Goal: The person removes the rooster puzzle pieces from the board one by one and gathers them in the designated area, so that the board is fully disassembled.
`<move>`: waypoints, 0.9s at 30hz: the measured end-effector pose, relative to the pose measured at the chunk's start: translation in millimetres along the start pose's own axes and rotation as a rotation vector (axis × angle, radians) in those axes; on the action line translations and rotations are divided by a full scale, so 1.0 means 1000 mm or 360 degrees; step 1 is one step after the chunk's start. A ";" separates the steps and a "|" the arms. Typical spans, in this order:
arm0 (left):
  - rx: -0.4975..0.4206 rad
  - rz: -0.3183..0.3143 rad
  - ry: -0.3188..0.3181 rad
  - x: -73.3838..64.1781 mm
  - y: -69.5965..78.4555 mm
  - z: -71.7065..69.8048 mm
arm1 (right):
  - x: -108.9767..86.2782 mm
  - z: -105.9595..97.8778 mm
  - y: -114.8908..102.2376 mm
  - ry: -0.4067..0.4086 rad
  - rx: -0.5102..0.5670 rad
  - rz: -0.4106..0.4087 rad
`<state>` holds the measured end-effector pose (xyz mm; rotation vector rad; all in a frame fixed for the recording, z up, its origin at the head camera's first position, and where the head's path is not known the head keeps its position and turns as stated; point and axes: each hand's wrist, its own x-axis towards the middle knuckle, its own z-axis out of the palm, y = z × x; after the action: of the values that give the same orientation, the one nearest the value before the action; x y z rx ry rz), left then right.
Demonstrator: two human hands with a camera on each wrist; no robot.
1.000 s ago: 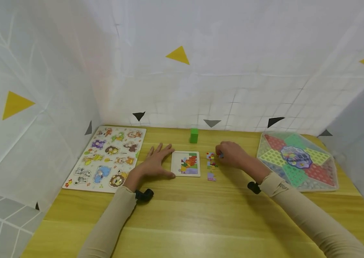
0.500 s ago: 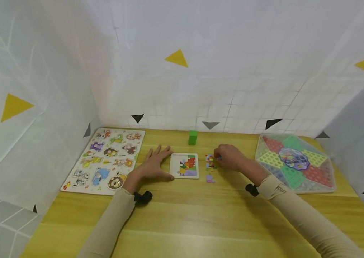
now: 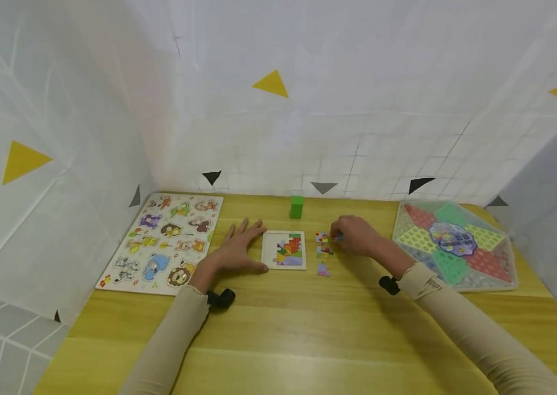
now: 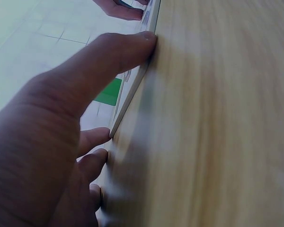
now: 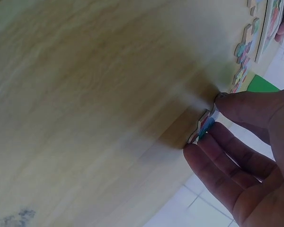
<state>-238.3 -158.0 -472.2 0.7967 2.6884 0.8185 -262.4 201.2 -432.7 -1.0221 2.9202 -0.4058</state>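
Observation:
My left hand (image 3: 232,253) is spread flat at the left side of a small jigsaw board (image 3: 269,249), which shows a partly filled picture. In the left wrist view, the thumb (image 4: 128,49) touches the board's edge (image 4: 128,101) and a fingertip meets its far corner. To the right, my right hand (image 3: 357,237) pinches a jigsaw piece (image 5: 206,127) between thumb and fingers, low over the table. Its blue and red sides show in the right wrist view. Loose jigsaw pieces lie in a column between board and hand: a top one (image 3: 321,237), a middle one (image 3: 324,252) and a purple one (image 3: 324,269).
A green block (image 3: 296,207) stands behind the board. At the left lies a large animal puzzle (image 3: 162,241); at the right, a clear box with a coloured star board (image 3: 456,247). A white sheet wall (image 3: 382,137) rises along the table's back edge.
Half a second ago the right fingers overlapped the top loose piece's right edge; now they are slightly farther right, with the jigsaw piece still held. The left hand stays put.

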 end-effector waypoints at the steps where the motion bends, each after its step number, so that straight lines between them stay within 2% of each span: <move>1: 0.0008 0.0002 0.0000 0.001 0.000 0.000 | 0.000 0.000 0.001 0.0005 0.0006 0.0001; 16: 0.0001 -0.0014 -0.0029 0.000 0.001 -0.002 | 0.000 -0.001 0.003 0.0001 0.0013 0.0008; 21: 0.0007 0.0000 -0.0015 0.001 -0.001 -0.001 | 0.003 -0.006 -0.002 0.0015 0.0026 0.0052; 27: 0.0012 -0.0003 -0.0015 0.001 -0.001 -0.001 | 0.010 -0.012 -0.015 0.0012 0.0038 0.0043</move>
<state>-240.3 -158.4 -472.4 0.7979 2.6853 0.8030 -262.9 186.6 -416.6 -0.9788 2.9248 -0.4431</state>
